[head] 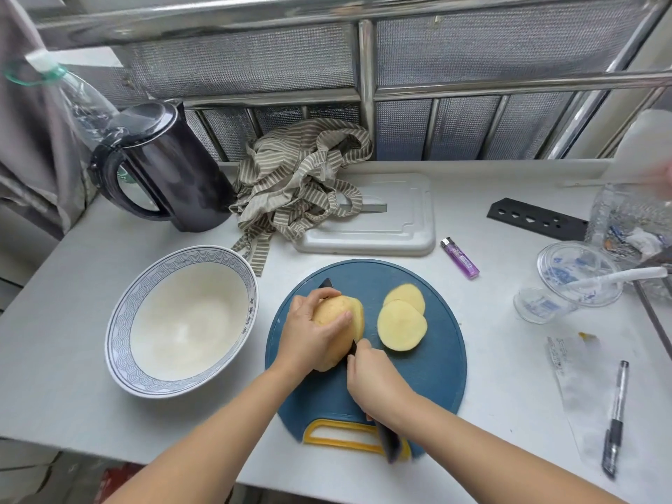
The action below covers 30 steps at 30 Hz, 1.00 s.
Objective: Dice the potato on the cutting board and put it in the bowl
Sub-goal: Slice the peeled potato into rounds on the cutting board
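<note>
The left hand (309,332) grasps the peeled yellow potato (336,312) on the round blue cutting board (429,365); the right hand (374,383) grips the black knife (387,440), blade in the potato; two slices (402,323) lie right; the blue-rimmed white bowl (182,321) sits left.

I'm getting soft, even daylight across the counter (502,343), bright without harsh patches. Shadows are falling faint and close under the bowl (120,332) and the kettle (174,176), so the light is arriving diffuse, from above and ahead as far as I can tell. Glare is streaking the steel rails (327,9) and the kettle lid. The wide lens is bowing the rails and the counter edges toward the corners. The knife (388,442) handle is smearing with motion blur, and the far left and right edges are reading soft.
</note>
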Motion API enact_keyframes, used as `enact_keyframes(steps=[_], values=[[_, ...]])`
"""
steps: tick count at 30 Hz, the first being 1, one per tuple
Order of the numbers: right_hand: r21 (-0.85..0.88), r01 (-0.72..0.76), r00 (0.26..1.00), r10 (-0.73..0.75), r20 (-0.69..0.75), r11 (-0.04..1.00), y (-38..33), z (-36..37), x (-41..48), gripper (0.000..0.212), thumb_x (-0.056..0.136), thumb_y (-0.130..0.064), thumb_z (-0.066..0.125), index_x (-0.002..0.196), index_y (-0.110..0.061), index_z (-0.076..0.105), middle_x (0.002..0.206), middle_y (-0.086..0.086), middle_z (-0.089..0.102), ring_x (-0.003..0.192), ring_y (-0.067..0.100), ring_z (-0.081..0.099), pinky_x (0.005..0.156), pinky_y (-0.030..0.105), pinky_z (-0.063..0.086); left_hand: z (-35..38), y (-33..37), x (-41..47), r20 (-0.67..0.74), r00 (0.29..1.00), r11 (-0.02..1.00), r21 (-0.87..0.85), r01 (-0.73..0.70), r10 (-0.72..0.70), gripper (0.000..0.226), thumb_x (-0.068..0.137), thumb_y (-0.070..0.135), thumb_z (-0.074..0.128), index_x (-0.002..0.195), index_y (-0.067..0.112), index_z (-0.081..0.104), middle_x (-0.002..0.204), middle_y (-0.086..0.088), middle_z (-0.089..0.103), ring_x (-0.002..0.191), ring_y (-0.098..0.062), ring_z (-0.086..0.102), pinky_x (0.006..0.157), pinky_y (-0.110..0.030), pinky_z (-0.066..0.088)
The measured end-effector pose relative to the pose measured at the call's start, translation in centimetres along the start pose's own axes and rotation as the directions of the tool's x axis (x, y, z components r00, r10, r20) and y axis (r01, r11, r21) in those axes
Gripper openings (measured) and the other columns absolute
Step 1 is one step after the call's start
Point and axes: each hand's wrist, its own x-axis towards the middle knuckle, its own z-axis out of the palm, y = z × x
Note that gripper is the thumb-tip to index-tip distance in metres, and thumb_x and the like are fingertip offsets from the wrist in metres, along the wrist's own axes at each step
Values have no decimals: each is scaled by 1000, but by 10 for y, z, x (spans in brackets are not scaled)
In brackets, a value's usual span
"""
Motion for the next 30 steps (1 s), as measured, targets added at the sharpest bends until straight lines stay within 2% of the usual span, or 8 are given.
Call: enact_keyframes(steps=[4, 8, 13, 18, 21, 24, 26, 30], values=[[-165, -15, 999, 9, -41, 986, -3, 10, 0, 26, 104, -19, 30, 120, -2, 43, 117, 16, 59, 107, 28, 61, 80, 31, 46, -3, 0, 3, -3, 1000, 999, -50, 20, -20, 33, 63, 53, 67, 95, 49, 60, 106, 5, 51, 95, 4, 52, 82, -14, 40], [-189, -32, 995, 13, -99, 981, -3, 10, 2, 26, 104, -22, 34, 119, -3, 43, 120, 15, 60, 110, 27, 61, 81, 30, 46, -11, 2, 10, 7, 992, 970, -211, 124, -126, 23, 78, 45, 72, 98, 36, 65, 100, -3, 62, 94, -20, 62, 87, -35, 50], [76, -45, 996, 51, -79, 996, 16, -8, -9, 22, 101, -25, 34, 103, -8, 48, 100, 16, 58, 68, 30, 57, 55, 40, 53, -17, 1, 9, -18, 982, 945, -277, 175, -187, 14, 88, 37, 66, 99, 29, 66, 102, -8, 66, 94, -23, 65, 84, -38, 53], [384, -56, 994, 87, -65, 922, 39, -22, -28, 18, 97, -22, 41, 92, -7, 48, 66, 10, 50, 34, 15, 42, 35, 26, 39, -19, -4, 1, -82, 972, 942, -277, 188, -218, 15, 97, 40, 52, 102, 29, 60, 112, -1, 63, 98, -15, 60, 76, -26, 44], [498, -20, 994, 71, -85, 867, 46, -37, -34, 19, 95, -18, 46, 99, 0, 47, 57, 9, 43, 36, 16, 39, 37, 27, 39, -13, -5, -10, -86, 973, 960, -204, 193, -214, 27, 96, 49, 48, 112, 29, 56, 113, 3, 61, 99, -12, 56, 80, -27, 40], [508, 60, 980, 47, -195, 859, 53, -56, -37, 11, 96, -18, 45, 93, -8, 48, 55, 9, 44, 40, 20, 41, 39, 30, 40, -8, 3, -24, -23, 986, 967, -204, 156, -164, 59, 66, 68, 57, 114, 33, 53, 108, 11, 57, 94, -2, 54, 75, -21, 41], [445, 98, 972, 11, -236, 890, 54, -66, -37, 12, 97, -19, 43, 87, -13, 45, 57, 8, 47, 42, 21, 44, 43, 33, 42, -5, 6, -27, -24, 987, 978, -141, 154, -158, 73, 54, 66, 63, 117, 32, 50, 109, 9, 54, 96, -8, 55, 75, -22, 41], [178, 154, 962, -106, -252, 972, 50, -65, -42, 15, 98, -23, 45, 86, -16, 42, 67, 1, 51, 64, 24, 51, 61, 36, 41, -1, 1, -31, -115, 964, 957, -196, 215, -240, 44, 82, 43, 73, 117, 31, 49, 115, 1, 58, 101, -18, 58, 88, -36, 48]])
